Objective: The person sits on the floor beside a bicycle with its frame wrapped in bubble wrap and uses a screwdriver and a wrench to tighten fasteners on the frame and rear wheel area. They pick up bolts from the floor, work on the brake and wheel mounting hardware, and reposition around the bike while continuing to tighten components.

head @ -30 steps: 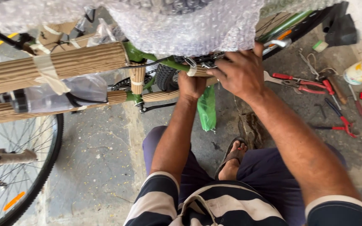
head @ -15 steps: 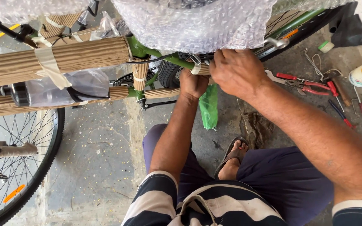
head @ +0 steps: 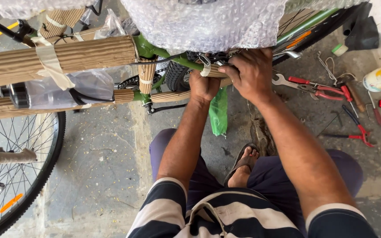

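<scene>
Green bicycle frame (head: 155,50), ribbed cardboard wrap (head: 58,59), bubble wrap (head: 208,22), both hands gripping.

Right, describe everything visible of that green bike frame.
The frame is glossy green metal tubing, mostly hidden: corrugated cardboard taped round its tubes at left, bubble wrap draped over the top. Bare green shows near the middle and at upper right. Both hands, left and right, grip a cardboard-wrapped tube at centre. A black cable runs along it.

L hand (head: 203,86) fisted, R hand (head: 250,72) clenched
</scene>
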### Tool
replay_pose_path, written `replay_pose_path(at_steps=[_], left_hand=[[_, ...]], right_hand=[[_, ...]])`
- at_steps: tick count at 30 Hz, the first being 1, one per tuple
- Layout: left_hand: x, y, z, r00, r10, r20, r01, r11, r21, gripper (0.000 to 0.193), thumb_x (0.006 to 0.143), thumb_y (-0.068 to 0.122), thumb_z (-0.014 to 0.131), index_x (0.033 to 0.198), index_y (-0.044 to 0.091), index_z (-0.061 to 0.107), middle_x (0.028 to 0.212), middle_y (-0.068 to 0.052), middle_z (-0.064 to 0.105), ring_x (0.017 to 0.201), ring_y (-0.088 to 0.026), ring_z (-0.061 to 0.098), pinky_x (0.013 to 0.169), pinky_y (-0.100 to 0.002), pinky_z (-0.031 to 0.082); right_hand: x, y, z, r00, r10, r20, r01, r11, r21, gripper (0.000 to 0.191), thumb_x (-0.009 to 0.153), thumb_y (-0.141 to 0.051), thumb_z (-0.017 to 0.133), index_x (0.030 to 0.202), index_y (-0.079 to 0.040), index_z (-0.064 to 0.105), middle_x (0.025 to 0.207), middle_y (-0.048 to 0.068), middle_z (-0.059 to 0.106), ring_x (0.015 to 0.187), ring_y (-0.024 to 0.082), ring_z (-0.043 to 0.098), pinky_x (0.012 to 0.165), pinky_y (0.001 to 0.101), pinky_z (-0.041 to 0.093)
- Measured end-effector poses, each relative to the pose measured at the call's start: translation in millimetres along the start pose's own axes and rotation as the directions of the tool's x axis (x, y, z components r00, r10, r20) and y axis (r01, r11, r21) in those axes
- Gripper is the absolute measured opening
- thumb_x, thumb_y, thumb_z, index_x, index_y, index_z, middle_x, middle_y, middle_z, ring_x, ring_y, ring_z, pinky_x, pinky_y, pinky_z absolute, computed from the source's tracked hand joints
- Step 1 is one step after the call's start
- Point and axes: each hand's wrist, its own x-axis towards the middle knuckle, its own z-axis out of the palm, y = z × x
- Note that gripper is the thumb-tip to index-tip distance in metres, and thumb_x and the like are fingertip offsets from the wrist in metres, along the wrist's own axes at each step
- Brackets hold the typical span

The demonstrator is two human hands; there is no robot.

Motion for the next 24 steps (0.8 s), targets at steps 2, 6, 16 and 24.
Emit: replay_pose_path(at_steps=[2, 6, 16, 24], left_hand=[[-1, 2, 1, 1.000, 0.014, 0.018, -0.015, 0.999, 0.052, 0.029, 0.103, 0.030, 0.059, 0.117, 0.005, 0.064, 0.104, -0.010, 0.068, 0.097, -0.025, 0.066, 0.091, -0.042, 0.053], [-2, 4, 0, 0.999, 0.034, 0.038, -0.037, 0.997, 0.073, 0.027, 0.106, 0.028, 0.060, 0.119, 0.005, 0.063, 0.109, -0.008, 0.068, 0.103, -0.023, 0.066, 0.096, -0.041, 0.053], [7, -2, -5, 0.999, 0.024, 0.035, -0.025, 0.999, 0.040, 0.024, 0.106, 0.026, 0.057, 0.114, 0.004, 0.062, 0.104, -0.010, 0.069, 0.099, -0.026, 0.067, 0.094, -0.043, 0.053], [8, -9, -2, 0.998, 0.038, -0.040, -0.038, 0.999, 0.007, 0.024, 0.101, 0.028, 0.053, 0.107, 0.006, 0.062, 0.103, -0.009, 0.068, 0.101, -0.026, 0.065, 0.095, -0.044, 0.052]], right_hand=[[1, 1, -7, 0.996, -0.021, 0.086, 0.022, 1.000, -0.004, 0.035, 0.105, -0.048, 0.070, 0.090, -0.017, 0.071, 0.085, 0.001, 0.068, 0.077, 0.018, 0.062, 0.086, 0.0435, 0.041], [13, 5, -23, 0.914, -0.022, 0.405, 0.069, 0.992, -0.103, 0.032, 0.100, -0.045, 0.070, 0.087, -0.016, 0.076, 0.071, 0.001, 0.066, 0.059, 0.016, 0.057, 0.072, 0.0435, 0.045], [27, 1, -16, 0.895, -0.138, 0.424, 0.242, 0.949, -0.203, 0.022, 0.099, -0.026, 0.071, 0.082, -0.013, 0.071, 0.078, 0.003, 0.065, 0.049, 0.009, 0.054, 0.047, 0.0347, 0.050], [7, 12, 4, 0.883, 0.021, 0.468, 0.095, 0.970, -0.222, 0.043, 0.109, -0.047, 0.065, 0.083, -0.014, 0.068, 0.067, 0.001, 0.063, 0.043, 0.012, 0.049, 0.044, 0.0347, 0.042]])
